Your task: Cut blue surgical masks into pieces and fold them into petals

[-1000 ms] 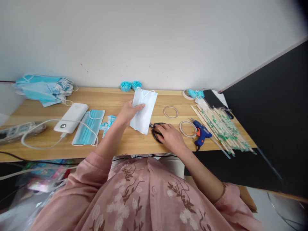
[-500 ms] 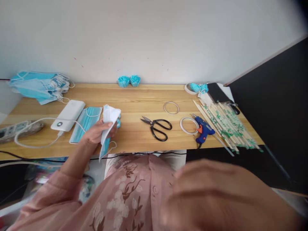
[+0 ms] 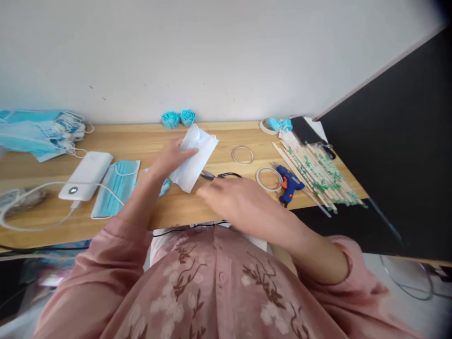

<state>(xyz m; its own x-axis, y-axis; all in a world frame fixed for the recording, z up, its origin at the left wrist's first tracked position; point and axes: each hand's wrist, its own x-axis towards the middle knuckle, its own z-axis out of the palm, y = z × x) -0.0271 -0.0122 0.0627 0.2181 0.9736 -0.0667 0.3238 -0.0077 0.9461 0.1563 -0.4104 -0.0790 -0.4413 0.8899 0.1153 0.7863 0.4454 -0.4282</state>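
Note:
My left hand [image 3: 173, 153] is closed on a disposable face mask [image 3: 196, 157], pinching its left side. The mask is held up above the table, its pale side showing and an ear loop at its top. My right hand [image 3: 226, 195] is just below the mask's lower right, over the black-handled scissors [image 3: 209, 175]. It hides the lower handle; its fingers are blurred and partly turned away, so I cannot tell if they grip anything. Small blue pieces [image 3: 164, 187] lie beneath my left forearm. Another blue mask [image 3: 118, 186] lies flat to the left.
A white power bank [image 3: 86, 176] with a cable and a pile of masks [image 3: 38, 132] are at the left. Two blue fabric flowers [image 3: 178, 118] stand by the wall. Rightward are tape rings [image 3: 259, 181], a blue glue gun [image 3: 290, 183] and wrapped chopsticks [image 3: 321, 176].
My left hand has lifted the mask up and to the right. My right hand has moved from close before the camera to the table, over the scissors. The view has shifted slightly right.

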